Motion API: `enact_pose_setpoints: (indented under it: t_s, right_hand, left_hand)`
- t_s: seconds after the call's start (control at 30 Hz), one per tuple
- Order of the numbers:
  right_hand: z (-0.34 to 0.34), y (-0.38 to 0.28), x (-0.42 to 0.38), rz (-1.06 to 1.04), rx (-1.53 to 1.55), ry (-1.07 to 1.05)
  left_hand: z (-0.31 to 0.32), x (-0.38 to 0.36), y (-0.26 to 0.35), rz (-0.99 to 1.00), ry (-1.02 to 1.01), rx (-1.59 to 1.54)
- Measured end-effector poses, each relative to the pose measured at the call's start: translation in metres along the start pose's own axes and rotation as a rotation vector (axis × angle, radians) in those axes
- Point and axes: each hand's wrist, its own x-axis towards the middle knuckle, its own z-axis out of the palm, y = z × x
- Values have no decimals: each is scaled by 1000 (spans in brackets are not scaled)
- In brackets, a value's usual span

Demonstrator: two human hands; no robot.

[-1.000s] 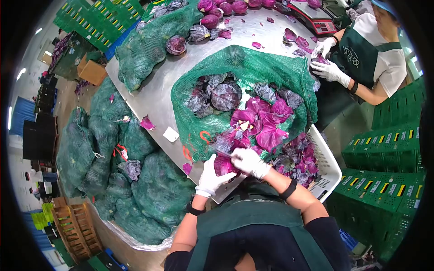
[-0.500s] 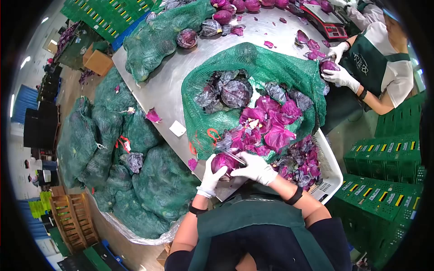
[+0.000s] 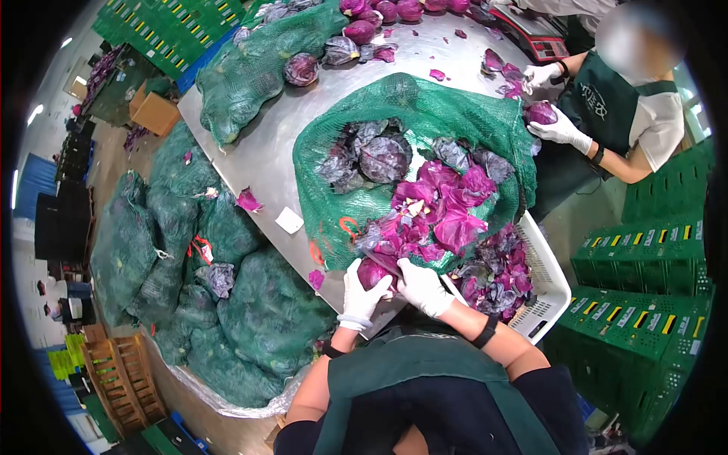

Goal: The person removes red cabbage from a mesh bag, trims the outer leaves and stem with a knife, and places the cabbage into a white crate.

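My left hand (image 3: 359,297), in a white glove, is closed around a red cabbage (image 3: 371,274) at the near edge of the metal table. Close against the cabbage's right side, my gloved right hand (image 3: 423,288) is closed on a knife, whose thin blade (image 3: 385,262) lies over the top of the cabbage and is hard to make out. Just beyond both hands lies an opened green mesh bag (image 3: 334,212). On it are a pile of bright purple peeled leaves (image 3: 447,201) and a whole dark cabbage (image 3: 385,159).
A white crate (image 3: 560,292) of leaf trimmings stands at my right. Filled mesh bags (image 3: 265,326) crowd the floor at left. Across the table a co-worker's gloved hand (image 3: 561,129) holds a cabbage near a red scale (image 3: 547,49). Green crates (image 3: 629,318) are stacked at right.
The knife blade has shifted over the cabbage, and my right hand has turned more upright beside it. The co-worker's hands have moved apart. The whole view has shifted slightly.
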Motion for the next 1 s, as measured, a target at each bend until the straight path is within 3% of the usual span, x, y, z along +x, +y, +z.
enact_pose_setpoints:
  t_s: [0.07,0.1,0.13,0.2,0.27,0.3,0.33,0.4,0.43,0.47,0.53,0.6,0.73,0.8,0.83,0.87,0.93,0.97,1.0]
  right_hand:
    - [4,9,6,3,128,27]
    - [6,13,9,-4,233,93]
    - [-4,16,18,122,453,12]
    - [11,40,31,-24,274,193]
    - [-3,60,39,215,468,222]
    - [-19,67,39,381,609,43]
    - [-20,79,37,130,95,93]
    - [-43,31,20,-188,24,221]
    - [-48,9,16,-197,6,90]
    - [-37,2,15,-365,4,154]
    - [-22,-7,16,-348,-78,34]
    - [-21,-2,29,-465,-7,150]
    - [-25,42,64,-271,51,275]
    - [-29,57,66,-127,-49,123]
    - [-30,50,59,-91,0,76]
    - [-46,28,49,7,95,-106]
    - [-33,25,35,72,282,-206]
    - [-21,24,33,-110,233,-37]
    - [-19,27,31,154,437,-225]
  left_hand:
    - [0,3,0,24,-9,13]
    - [1,9,-12,-3,-66,-222]
    - [-2,13,-28,-35,-125,-446]
    - [-6,18,-44,37,-139,-482]
    - [-16,22,-45,-148,-235,-894]
    - [-18,25,-45,-142,-229,-896]
    - [-19,27,-45,-134,-249,-868]
    - [-19,27,-48,-127,-302,-805]
    - [-14,27,-52,-54,-277,-663]
    - [-12,27,-49,-53,-278,-667]
    - [-11,28,-44,-3,-364,-625]
    - [-15,32,-48,-84,-399,-702]
    - [-24,25,-32,-59,-449,-653]
    - [-26,23,-28,45,-483,-584]
    - [-28,23,-29,17,-497,-595]
    - [-29,22,-29,11,-495,-595]
    - [-30,19,-25,-53,-497,-695]
    - [-32,20,-19,-65,-484,-679]
    - [-35,20,-13,-66,-486,-680]
